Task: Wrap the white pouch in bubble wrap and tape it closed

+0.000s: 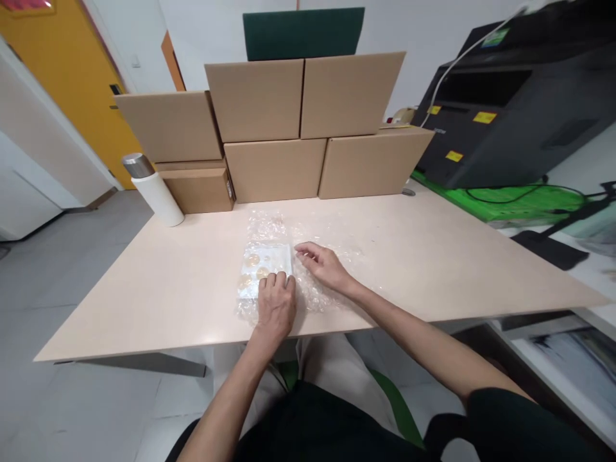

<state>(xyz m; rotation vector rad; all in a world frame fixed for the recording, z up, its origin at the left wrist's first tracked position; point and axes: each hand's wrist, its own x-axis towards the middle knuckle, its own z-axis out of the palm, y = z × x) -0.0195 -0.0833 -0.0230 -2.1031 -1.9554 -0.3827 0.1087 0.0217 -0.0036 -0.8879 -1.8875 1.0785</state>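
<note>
A flat, pale blue and white box (267, 251) with yellowish round shapes on its top lies on clear bubble wrap (315, 296) near the table's front edge. My left hand (278, 300) presses on the box's near right corner, its fingers bent and close together. Just beyond the right side of the box is my right hand (326, 264), with fingers curled and thumb drawn in at the wrap. The clear film between those fingertips is hard to make out. Wrap spreads out behind the box and to its right, loose and crinkled.
Stacked cardboard boxes (274, 170) line the back of the table (168, 289). At the back left stands a white bottle (158, 196) with a metallic cap. A black printer (505, 122) sits on a green surface (510, 199) to the right, beside a black stand (548, 249).
</note>
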